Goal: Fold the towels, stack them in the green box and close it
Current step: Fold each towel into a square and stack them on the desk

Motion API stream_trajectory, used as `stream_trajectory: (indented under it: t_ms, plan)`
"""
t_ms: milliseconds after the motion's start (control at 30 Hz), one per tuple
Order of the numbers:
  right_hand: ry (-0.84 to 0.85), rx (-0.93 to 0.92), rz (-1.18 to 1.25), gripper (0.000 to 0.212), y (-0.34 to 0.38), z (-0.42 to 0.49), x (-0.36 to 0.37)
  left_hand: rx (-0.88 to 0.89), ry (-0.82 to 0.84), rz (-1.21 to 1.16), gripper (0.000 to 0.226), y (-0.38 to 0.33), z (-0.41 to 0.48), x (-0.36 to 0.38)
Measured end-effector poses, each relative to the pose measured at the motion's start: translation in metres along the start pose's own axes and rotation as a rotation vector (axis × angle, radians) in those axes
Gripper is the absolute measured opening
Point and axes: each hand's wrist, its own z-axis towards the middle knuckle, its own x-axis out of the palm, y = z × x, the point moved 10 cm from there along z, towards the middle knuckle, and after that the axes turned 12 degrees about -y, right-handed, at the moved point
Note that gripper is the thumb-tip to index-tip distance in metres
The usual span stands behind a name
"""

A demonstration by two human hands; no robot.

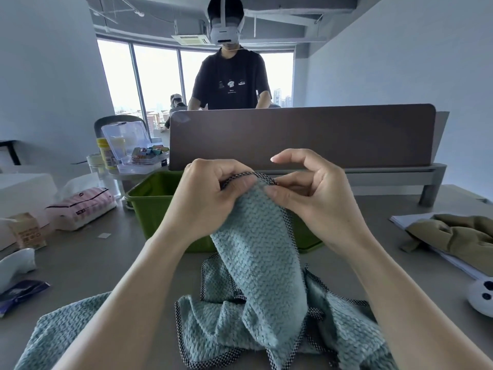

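Crumpled teal towel [256, 303] nearest, bulk heaped on desk [112, 265], one corner lifted. Left hand [205, 198] fingers pinched shut on checkered hem at top of towel. Right hand [312, 193] thumb and middle fingers pinch same hem just beside left; index finger raised, free. Second towel [61, 329] flat at lower left. Green box [157, 206] open, behind hands, lid not seen.

Premises: an office. Evidence: grey desk [101, 263] backed by a brown divider panel [301, 137], full-height windows [154, 81] overlooking city buildings, exposed ceiling ducts [280, 20], ceiling air-conditioning unit [190, 39].
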Motion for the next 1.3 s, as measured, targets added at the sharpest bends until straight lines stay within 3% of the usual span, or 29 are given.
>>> stream_trajectory:
  t_ms: [133,333,567,1000,1100,1233,1300]
  plan:
    - [0.22,0.146,-0.08,0.044,-0.026,-0.004,0.014,-0.045,-0.081,-0.005,0.013,0.017,0.005,-0.01]
    - [0.099,-0.028,-0.211,0.032,-0.021,0.005,0.005,-0.102,0.078,-0.079,0.015,0.028,0.0,0.007]
    - [0.129,-0.091,-0.239,0.03,-0.023,0.003,0.01,-0.073,-0.078,-0.059,0.008,0.029,0.005,-0.008]
    - [0.517,0.08,-0.302,0.019,-0.051,-0.017,0.038,-0.042,-0.237,-0.072,0.019,0.029,0.011,-0.031]
    - [0.492,0.09,-0.27,0.007,-0.05,-0.012,0.029,-0.053,-0.311,-0.038,0.021,0.037,0.013,-0.044]
    - [0.381,0.081,-0.292,0.015,-0.05,0.001,0.005,-0.116,-0.404,-0.055,0.018,0.059,0.015,-0.061]
    - [0.322,0.053,-0.323,0.028,-0.051,0.008,-0.007,-0.143,-0.421,-0.066,0.015,0.067,0.015,-0.063]
